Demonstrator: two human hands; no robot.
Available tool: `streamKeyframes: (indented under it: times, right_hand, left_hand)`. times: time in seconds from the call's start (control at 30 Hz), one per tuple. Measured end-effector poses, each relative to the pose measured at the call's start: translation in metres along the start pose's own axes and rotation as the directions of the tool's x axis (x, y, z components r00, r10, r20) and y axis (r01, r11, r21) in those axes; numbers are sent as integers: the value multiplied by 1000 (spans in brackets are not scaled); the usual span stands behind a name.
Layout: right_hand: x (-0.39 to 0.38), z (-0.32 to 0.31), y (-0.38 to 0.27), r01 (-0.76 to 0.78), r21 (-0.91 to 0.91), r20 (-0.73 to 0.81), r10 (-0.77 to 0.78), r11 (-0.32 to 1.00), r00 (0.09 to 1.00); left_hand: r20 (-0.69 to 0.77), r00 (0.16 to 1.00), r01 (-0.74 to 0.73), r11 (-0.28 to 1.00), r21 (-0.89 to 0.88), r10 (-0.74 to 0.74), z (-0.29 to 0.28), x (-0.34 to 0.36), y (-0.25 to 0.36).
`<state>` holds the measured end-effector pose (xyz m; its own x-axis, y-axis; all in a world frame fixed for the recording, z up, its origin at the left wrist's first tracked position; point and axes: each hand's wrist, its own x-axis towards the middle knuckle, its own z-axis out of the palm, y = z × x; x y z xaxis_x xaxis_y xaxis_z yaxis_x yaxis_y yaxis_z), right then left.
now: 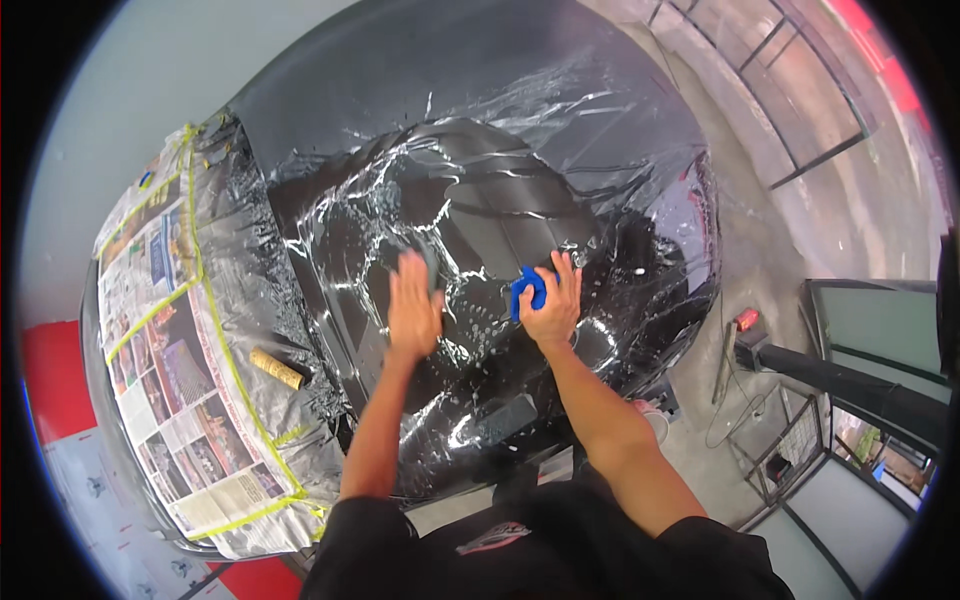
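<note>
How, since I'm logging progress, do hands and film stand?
Right hand gripping blue hand tool. Left hand open, blurred, contact unclear. Glossy dark film creased beneath both hands. Tan roll on masking, left of both hands.

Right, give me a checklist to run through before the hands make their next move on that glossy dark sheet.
1. Blue tool in the right hand: ok, held.
2. Left hand touching the sheet: cannot tell, it is blurred.
3. Glossy dark sheet smooth: not ok, creases run across it.
4. Newspaper taped: ok, yellow tape runs along its edge.
5. Grey sheeting free of loose items: not ok, a yellow patterned cylinder lies on it.
</note>
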<state>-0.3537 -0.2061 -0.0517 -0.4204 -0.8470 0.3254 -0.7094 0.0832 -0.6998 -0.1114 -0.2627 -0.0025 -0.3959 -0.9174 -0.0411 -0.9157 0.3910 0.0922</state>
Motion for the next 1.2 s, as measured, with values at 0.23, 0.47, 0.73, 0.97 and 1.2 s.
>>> streamKeyframes:
  times: [0.23,0.47,0.73,0.97,1.2]
  right_hand:
    - [3,-6,-8,14,2,7,-14,1000,1000]
    - [4,-1,-5,-6,29,3,6,1000,1000]
    - [6,-6,-13,12,27,9,-12,1000,1000]
    - [-2,-5,2,-38,-7,40,39,999,998]
    - [7,-7,-13,-22,11,40,22,1000,999]
  left_hand:
    - [-36,999,-1,994,113,5,-19,28,-51]
    - [-13,998,55,983,174,-53,-4,36,-14]
    - [-182,981,100,979,176,-67,-24,74,-65]
    - [93,995,-5,944,329,-27,-6,39,7]
    - [-167,985,78,979,190,-46,-17,90,-60]
